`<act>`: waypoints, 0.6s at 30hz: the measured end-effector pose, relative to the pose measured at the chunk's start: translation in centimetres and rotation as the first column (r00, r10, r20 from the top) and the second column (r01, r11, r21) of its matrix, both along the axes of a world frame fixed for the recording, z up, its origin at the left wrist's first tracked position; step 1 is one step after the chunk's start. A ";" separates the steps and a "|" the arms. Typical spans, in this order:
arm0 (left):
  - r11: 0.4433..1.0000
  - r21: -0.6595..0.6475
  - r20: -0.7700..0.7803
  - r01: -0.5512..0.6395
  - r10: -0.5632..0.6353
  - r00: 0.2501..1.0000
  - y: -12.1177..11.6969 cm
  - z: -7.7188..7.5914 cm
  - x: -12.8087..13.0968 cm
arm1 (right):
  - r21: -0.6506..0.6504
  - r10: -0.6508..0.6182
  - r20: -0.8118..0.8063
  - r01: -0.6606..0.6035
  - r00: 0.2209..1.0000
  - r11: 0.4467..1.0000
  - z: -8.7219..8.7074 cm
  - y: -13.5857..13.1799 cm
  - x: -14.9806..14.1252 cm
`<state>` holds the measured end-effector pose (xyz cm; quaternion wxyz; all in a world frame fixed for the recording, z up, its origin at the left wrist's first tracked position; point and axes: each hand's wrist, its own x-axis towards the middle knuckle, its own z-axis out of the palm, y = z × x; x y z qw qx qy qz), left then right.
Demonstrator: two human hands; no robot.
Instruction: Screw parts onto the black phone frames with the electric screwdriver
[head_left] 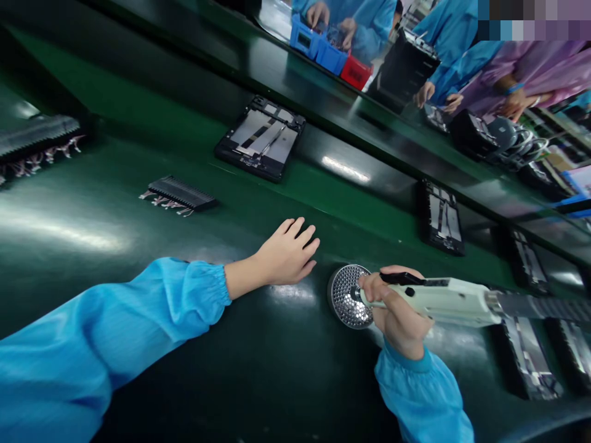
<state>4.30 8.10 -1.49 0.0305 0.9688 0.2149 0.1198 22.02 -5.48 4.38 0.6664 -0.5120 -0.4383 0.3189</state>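
My left hand (pixel 286 252) lies flat on the dark green workbench (pixel 115 258), fingers apart, holding nothing. My right hand (pixel 397 304) grips a cream-white handheld tool (pixel 443 298), probably an air gun, with a black lever on top. A ribbed black hose (pixel 540 306) runs from its rear end. At its front is a round perforated metal head (pixel 348 296), which sits a short way from my left hand. My right fingers hide part of the tool's body.
Black-framed device housings (pixel 258 138) (pixel 441 218) lie along the bench, with more at right. Black comb-like connectors with wires (pixel 180 194) lie at left. Beyond a raised shelf (pixel 323 80), people in blue and purple smocks (pixel 466 55) work with blue bins (pixel 318 46) and a red bin (pixel 355 72).
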 end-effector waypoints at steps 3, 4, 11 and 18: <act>1.000 -0.004 0.019 0.001 -0.001 1.000 0.0 0.0 0.0 | 0.003 0.001 0.000 -0.001 1.000 1.000 -0.1 0.0 0.0; 1.000 -0.011 0.031 0.002 -0.002 1.000 0.0 0.0 0.0 | 0.001 -0.002 -0.002 0.002 1.000 1.000 -0.1 0.0 0.0; 1.000 -0.027 0.061 0.005 -0.004 0.998 0.0 -0.3 -0.3 | -0.007 -0.002 0.011 0.002 1.000 1.000 -0.3 -0.2 -0.2; 1.000 -0.011 0.045 0.006 -0.005 0.999 0.2 -0.2 -0.3 | 0.109 -0.057 0.042 0.053 0.997 0.993 3.1 -0.6 1.2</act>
